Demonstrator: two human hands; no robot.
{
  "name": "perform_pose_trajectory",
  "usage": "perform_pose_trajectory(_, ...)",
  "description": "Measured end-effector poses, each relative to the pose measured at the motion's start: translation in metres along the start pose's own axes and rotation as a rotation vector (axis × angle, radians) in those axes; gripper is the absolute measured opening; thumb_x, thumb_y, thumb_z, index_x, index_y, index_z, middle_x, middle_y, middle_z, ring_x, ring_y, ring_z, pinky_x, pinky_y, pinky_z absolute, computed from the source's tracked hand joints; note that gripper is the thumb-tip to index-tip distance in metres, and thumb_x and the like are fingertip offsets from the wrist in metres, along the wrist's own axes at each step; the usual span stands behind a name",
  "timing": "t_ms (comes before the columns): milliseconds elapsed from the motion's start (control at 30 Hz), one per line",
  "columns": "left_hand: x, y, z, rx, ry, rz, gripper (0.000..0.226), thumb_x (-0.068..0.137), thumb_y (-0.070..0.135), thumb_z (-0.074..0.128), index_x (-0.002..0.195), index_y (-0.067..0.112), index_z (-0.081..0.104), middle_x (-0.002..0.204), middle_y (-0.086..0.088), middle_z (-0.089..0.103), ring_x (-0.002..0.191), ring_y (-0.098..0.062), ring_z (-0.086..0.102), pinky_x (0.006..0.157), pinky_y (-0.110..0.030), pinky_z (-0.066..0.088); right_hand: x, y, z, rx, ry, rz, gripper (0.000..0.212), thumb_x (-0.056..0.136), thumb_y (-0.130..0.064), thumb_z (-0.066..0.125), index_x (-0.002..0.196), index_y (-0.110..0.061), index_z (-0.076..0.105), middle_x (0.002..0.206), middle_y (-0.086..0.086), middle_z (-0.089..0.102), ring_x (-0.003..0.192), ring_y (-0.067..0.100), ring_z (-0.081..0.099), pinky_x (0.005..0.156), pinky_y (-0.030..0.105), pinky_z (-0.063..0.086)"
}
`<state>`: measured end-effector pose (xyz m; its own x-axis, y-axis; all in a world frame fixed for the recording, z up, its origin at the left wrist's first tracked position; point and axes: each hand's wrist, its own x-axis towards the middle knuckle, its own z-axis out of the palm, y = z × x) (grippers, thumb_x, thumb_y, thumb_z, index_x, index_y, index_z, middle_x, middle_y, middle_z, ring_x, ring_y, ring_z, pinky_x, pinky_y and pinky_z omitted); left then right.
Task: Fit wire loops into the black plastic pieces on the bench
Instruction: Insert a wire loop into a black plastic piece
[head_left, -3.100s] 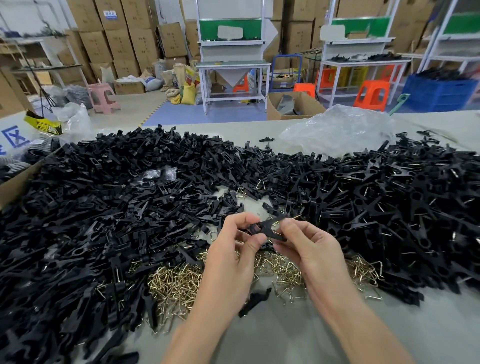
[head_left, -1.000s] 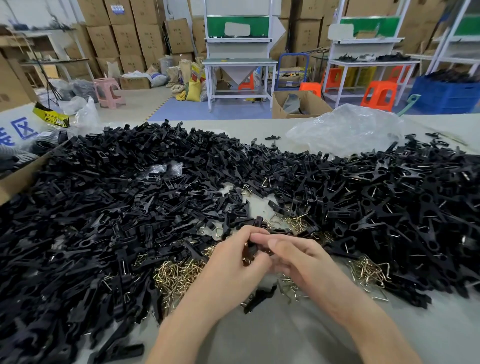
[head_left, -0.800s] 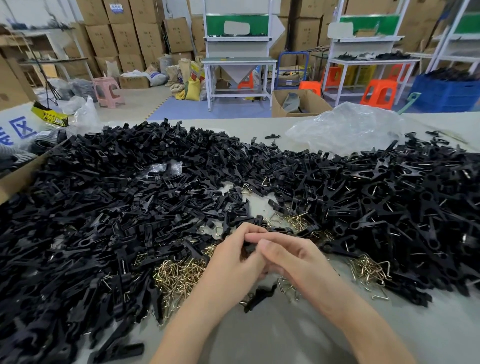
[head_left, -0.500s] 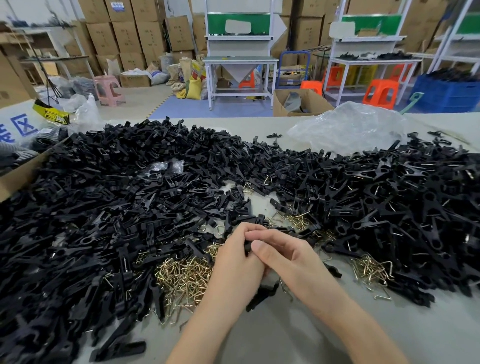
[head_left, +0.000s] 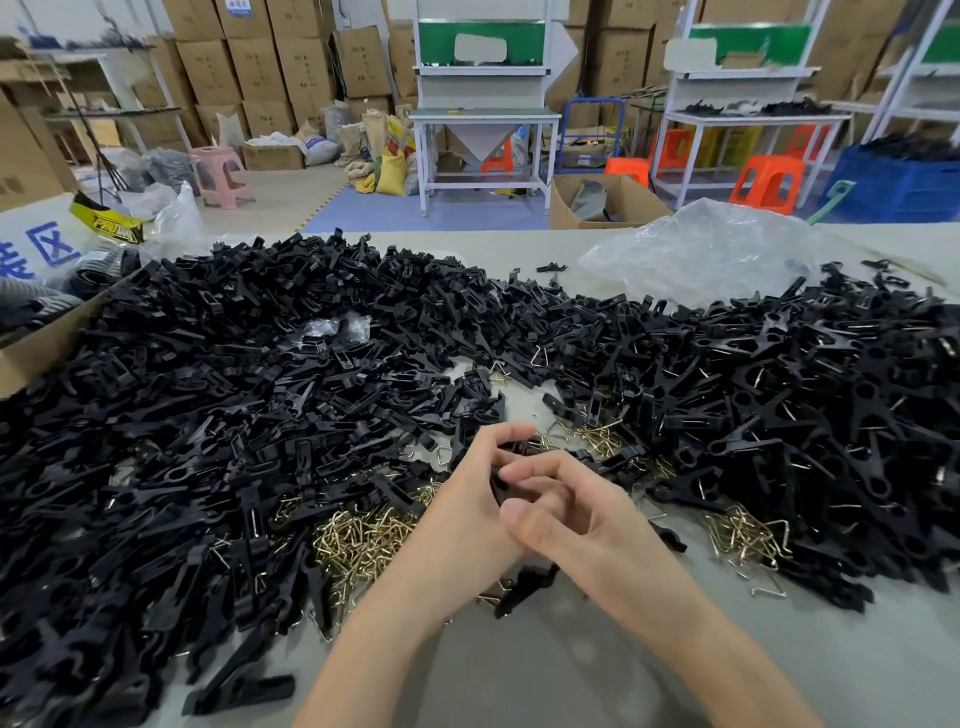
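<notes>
Both hands meet at near ctr, just above the tabletop (head_left: 545, 670). Your left hand (head_left: 467, 509) curls its grip round one black piece (head_left: 497, 486). Your right hand (head_left: 576, 530) closes on the same piece from the right, thumb + forefinger pinched tight.

Prob. reason: one grip steadies the part while the other pushes wire home. That needs force from two sides, so the piece is held up off the surface, close to you.

Stock sits w/in short reach. Wire loops (head_left: 363, 540) lie in a brass heap just left of your wrists, more at right. Black plastic pieces (head_left: 208, 415) bank left + far. The right heap shows wire glints, so likely unfitted left, done right.

Hidden: any loop in hand, fingers cover it. Seated or not: cannot tell. Only a sliver of the piece shows btwn fingers. Cardboard box (head_left: 47, 353) is cut off at left edge, contents unclear. Plastic bag (head_left: 717, 249), far right: contents unreadable.
</notes>
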<state>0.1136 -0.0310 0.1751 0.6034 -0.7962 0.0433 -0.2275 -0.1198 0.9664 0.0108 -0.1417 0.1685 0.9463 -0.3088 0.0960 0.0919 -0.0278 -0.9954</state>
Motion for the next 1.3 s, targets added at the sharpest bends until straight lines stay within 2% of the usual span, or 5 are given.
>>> perform_pose_trajectory(167, -0.003, -0.006, -0.005, -0.002, -0.082, 0.081, 0.096, 0.075, 0.025, 0.074, 0.146, 0.061, 0.020, 0.124, 0.020, 0.049, 0.077, -0.007, 0.070, 0.073, -0.022, 0.057, -0.003, -0.008, -0.003, -0.077, 0.043, -0.061, 0.011, 0.094, -0.025, 0.069, 0.100, -0.026, 0.078, 0.105, -0.020, 0.075, 0.088, 0.006, 0.071, 0.074, 0.017, 0.055)
perform_pose_trajectory(500, -0.004, -0.006, 0.005, 0.354, 0.149, 0.280, 0.026, 0.072, 0.049, 0.062, 0.093, 0.036, 0.054, 0.083, 0.018, 0.069, 0.075, -0.004, 0.066, 0.063, -0.023, 0.052, -0.003, -0.012, -0.010, -0.118, 0.031, -0.094, 0.022, 0.095, -0.030, 0.060, 0.108, -0.031, 0.077, 0.109, -0.006, 0.077, 0.104, 0.018, 0.072, 0.091, 0.027, 0.056)
perform_pose_trajectory(733, 0.001, 0.002, 0.004, -0.062, 0.370, 0.153, 0.034, 0.082, 0.059, 0.067, 0.076, 0.027, 0.058, 0.057, 0.002, 0.061, 0.048, -0.010, 0.051, 0.047, -0.019, 0.041, 0.001, -0.019, -0.022, 0.080, 0.170, -0.160, 0.039, 0.090, -0.049, 0.069, 0.126, -0.036, 0.066, 0.121, 0.001, 0.074, 0.106, 0.021, 0.072, 0.086, 0.024, 0.058)
perform_pose_trajectory(900, 0.002, 0.002, 0.021, -0.255, 0.065, -0.069, 0.044, 0.075, 0.058, 0.071, 0.083, 0.016, 0.061, 0.074, 0.000, 0.066, 0.066, -0.013, 0.060, 0.062, -0.029, 0.051, 0.002, -0.004, 0.004, 0.031, -0.090, 0.002, 0.076, 0.065, -0.056, 0.086, 0.134, -0.056, 0.051, 0.131, -0.027, 0.060, 0.128, 0.002, 0.056, 0.103, 0.034, 0.052)
perform_pose_trajectory(1300, 0.002, 0.001, 0.019, -0.158, -0.023, -0.018, 0.037, 0.097, 0.042, 0.060, 0.072, 0.015, 0.066, 0.047, 0.002, 0.049, 0.038, -0.011, 0.038, 0.041, -0.019, 0.030, 0.007, -0.003, 0.007, 0.122, 0.030, 0.047, 0.035, 0.064, -0.041, 0.084, 0.097, -0.036, 0.074, 0.069, -0.008, 0.070, 0.050, 0.013, 0.063, 0.051, 0.022, 0.053)
